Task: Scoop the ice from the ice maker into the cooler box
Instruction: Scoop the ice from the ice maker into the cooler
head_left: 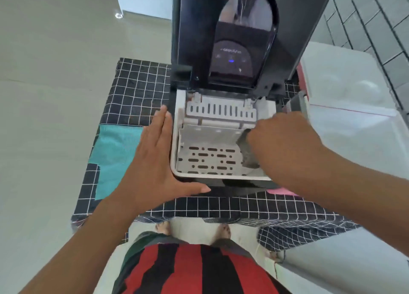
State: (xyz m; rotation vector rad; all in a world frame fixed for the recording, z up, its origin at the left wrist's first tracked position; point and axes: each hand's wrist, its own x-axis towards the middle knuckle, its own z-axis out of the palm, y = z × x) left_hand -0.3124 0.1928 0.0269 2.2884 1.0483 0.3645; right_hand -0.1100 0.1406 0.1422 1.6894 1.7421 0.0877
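The black ice maker (190, 76) stands on a checked cloth with its lid (243, 39) raised upright. Inside it sits a white slotted ice basket (210, 158); I see little or no ice on its slotted floor. My left hand (152, 161) lies flat against the machine's left front corner, fingers apart. My right hand (285, 143) reaches into the basket's right side and grips a dark translucent scoop (246, 152), its blade pointing down. The white cooler box (345, 99) stands to the right, with a red edge and a grey latch.
A black-and-white checked cloth (137, 90) covers the low table. A teal cloth (115, 156) lies on its left part and something pink (278, 192) shows at the machine's front right. Pale floor tiles surround the table; my feet (192, 229) stand just before it.
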